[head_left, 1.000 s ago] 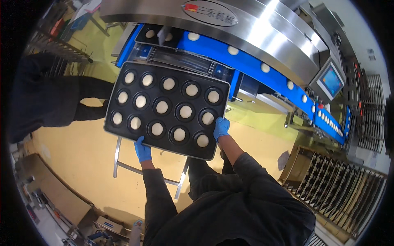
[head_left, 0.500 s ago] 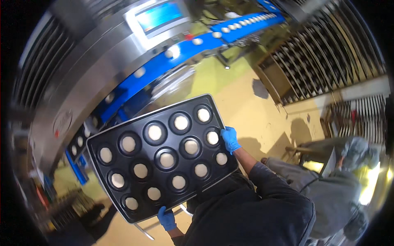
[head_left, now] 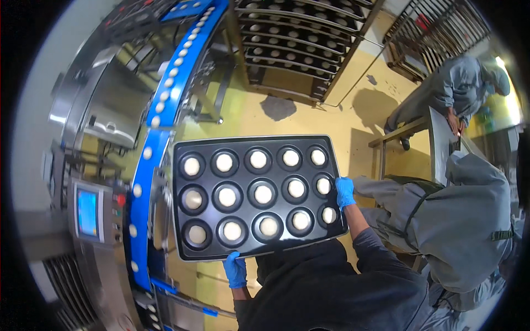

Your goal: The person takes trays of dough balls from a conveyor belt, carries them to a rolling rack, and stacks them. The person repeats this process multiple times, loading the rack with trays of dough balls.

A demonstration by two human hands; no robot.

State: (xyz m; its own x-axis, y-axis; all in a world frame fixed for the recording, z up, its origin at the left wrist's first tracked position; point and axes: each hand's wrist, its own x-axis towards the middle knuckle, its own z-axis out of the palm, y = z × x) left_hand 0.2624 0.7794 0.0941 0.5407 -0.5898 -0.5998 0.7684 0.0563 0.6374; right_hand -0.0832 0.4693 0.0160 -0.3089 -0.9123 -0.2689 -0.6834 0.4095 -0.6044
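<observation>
A dark baking tray (head_left: 243,179) with round hollows is held out in front of my body. In each hollow lies a pale round dough ball (head_left: 263,194). My left hand (head_left: 236,271), in a blue glove, grips the tray's near edge, left of its middle. On the right short side my right hand (head_left: 345,193), also gloved in blue, is closed over the rim. The fingers under the tray are hidden on both sides.
To the left runs a blue conveyor belt (head_left: 144,182) carrying dough balls, beside a machine with a screen (head_left: 88,213). Ahead stands a rack (head_left: 326,83) of loaded trays. At the right, people in grey (head_left: 441,220) work by a metal-topped table (head_left: 439,143).
My view and body have turned to the right, so the conveyor now lies at the left and the rack ahead. The tray has come level, still in both hands.
</observation>
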